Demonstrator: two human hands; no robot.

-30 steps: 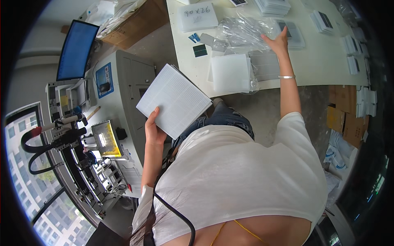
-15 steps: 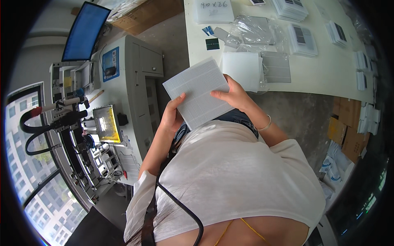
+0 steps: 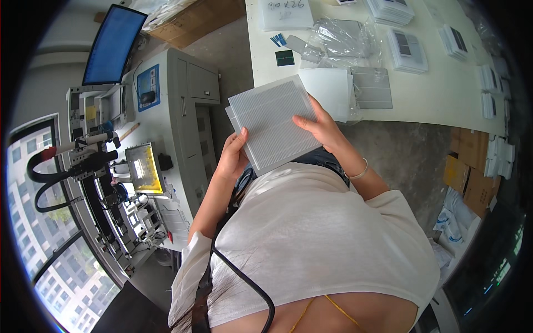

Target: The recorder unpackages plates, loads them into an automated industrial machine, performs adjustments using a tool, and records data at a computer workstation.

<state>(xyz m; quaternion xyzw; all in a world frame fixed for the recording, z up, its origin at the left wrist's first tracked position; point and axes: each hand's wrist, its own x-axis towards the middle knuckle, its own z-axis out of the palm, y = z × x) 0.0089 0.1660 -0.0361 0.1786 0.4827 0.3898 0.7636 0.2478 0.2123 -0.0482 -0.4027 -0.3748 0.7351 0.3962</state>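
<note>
Tilted in front of my body is a stack of thin grey sheets (image 3: 276, 123) with fine parallel lines and a few lighter bands. Its top sheet sits shifted, so a lower one sticks out along the left edge. My left hand (image 3: 232, 157) grips the lower left side, thumb on top and fingers underneath. On the right side my right hand (image 3: 321, 127) holds the same stack, its thumb lying on the upper face. The fingers below the stack are mostly hidden.
A white table (image 3: 411, 108) ahead carries white sheets (image 3: 325, 89), a grey lined sheet (image 3: 372, 87), clear plastic bags (image 3: 344, 41) and piles of panels (image 3: 407, 51). To my left stand a grey cabinet (image 3: 180, 127), a monitor (image 3: 115, 44) and a machine (image 3: 100, 183). Cardboard boxes (image 3: 472, 166) lie at the right.
The top of the stack has shifted to the right, baring a lower sheet's edge at the left. My right hand has moved slightly right with it.
</note>
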